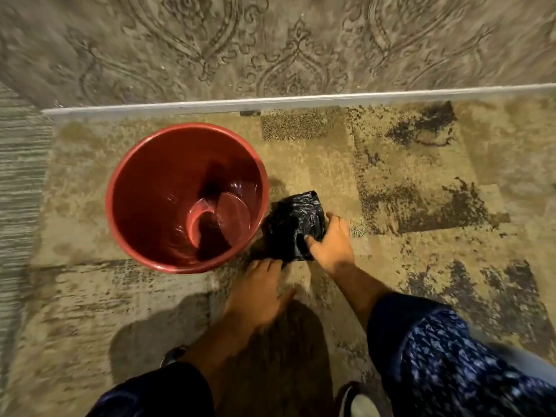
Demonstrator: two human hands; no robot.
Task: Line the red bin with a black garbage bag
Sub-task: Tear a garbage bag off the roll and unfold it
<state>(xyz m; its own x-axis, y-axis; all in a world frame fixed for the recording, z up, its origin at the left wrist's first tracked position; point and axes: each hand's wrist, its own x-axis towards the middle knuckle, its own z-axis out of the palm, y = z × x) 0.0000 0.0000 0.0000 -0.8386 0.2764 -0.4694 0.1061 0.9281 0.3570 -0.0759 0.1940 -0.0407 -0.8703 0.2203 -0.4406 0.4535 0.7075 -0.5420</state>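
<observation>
The red bin [120,188] stands upright on the carpet at centre left, round and bare inside. Just to its right lies a folded black garbage bag [293,218], a small crumpled square. My right hand [329,240] grips the bag's lower right part, thumb on top and fingers around its right edge. My left hand [258,291] reaches toward the bag's lower left corner, fingers spread and fingertips at the corner; whether it holds the plastic is unclear.
A patterned beige and dark carpet [421,182] covers the floor. A white baseboard [301,100] runs along the wall with ornate grey wallpaper [270,49] just behind the bin. My shoe [358,401] shows at the bottom edge.
</observation>
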